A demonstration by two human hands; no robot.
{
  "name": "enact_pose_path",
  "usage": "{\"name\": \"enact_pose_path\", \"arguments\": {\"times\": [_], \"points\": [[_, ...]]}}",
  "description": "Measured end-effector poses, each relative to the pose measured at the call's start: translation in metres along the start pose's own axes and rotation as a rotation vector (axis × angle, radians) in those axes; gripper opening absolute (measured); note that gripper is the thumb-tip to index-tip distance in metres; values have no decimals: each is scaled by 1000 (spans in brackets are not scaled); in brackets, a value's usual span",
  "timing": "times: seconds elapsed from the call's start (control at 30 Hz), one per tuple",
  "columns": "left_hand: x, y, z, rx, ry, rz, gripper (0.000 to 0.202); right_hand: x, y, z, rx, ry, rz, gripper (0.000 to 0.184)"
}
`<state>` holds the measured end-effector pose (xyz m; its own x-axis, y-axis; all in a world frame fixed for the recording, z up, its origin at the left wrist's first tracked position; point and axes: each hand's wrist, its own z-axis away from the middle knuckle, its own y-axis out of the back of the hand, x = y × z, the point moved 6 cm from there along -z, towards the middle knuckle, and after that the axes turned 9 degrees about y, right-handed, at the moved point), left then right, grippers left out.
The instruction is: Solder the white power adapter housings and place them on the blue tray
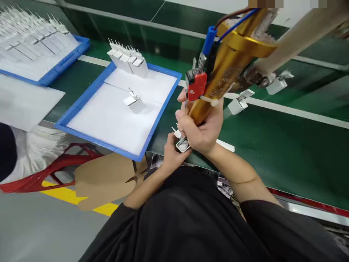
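Observation:
My right hand (pixel 205 133) is wrapped round a gold tube-shaped glue gun (pixel 222 78). A red switch (pixel 197 86) with a blue connector is strapped to the gun's side. Its lower end points down, and the tip is hidden behind my fingers. Right below, my left hand (pixel 173 155) grips a small white charger housing (pixel 183 146) near the table's front edge. The housing's top is open and parts show inside it. A white cap piece (pixel 177 134) sits beside the opening. Whether the gun touches the housing, I cannot tell.
A blue-rimmed tray (pixel 98 144) stands left on the green table (pixel 294 153), holding one single housing (pixel 134 103) and a row of housings (pixel 128 60). Another tray (pixel 58 71) is packed with them. Two open housings (pixel 237 105) lie to the right. A red stool (pixel 57 171) stands lower left.

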<state>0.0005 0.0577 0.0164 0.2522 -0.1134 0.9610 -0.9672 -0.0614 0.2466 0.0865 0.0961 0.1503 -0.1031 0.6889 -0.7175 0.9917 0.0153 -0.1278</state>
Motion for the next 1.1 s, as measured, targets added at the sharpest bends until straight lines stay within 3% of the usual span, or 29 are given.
{"name": "enact_pose_path", "arguments": {"times": [0.33, 0.47, 0.6, 0.7, 0.8, 0.9, 1.03, 1.1], "points": [[3, 0, -2, -69, 44, -19, 40, -3, 0, -1, -25, -13, 44, 43], [3, 13, -9, -100, 56, -126, 40, -2, 2, -6, -43, 71, -114, 32], [-3, 37, -14, -109, 169, -217, 44, 10, 9, -12, 41, 14, -257, 18], [-7, 49, -14, -154, 237, -263, 44, 18, 15, -18, 76, -13, -125, 27], [-9, 53, -12, -177, 189, -380, 44, 25, 21, -24, 87, -39, 102, 37], [-13, 54, -13, -195, 177, -472, 45, 30, 25, -29, 105, -33, 162, 40], [-20, 46, -21, -305, 257, -389, 58, 38, 26, -29, 108, -95, 132, 40], [-19, 38, -26, -325, 269, -279, 53, 39, 26, -29, 111, -100, 160, 37]]}}
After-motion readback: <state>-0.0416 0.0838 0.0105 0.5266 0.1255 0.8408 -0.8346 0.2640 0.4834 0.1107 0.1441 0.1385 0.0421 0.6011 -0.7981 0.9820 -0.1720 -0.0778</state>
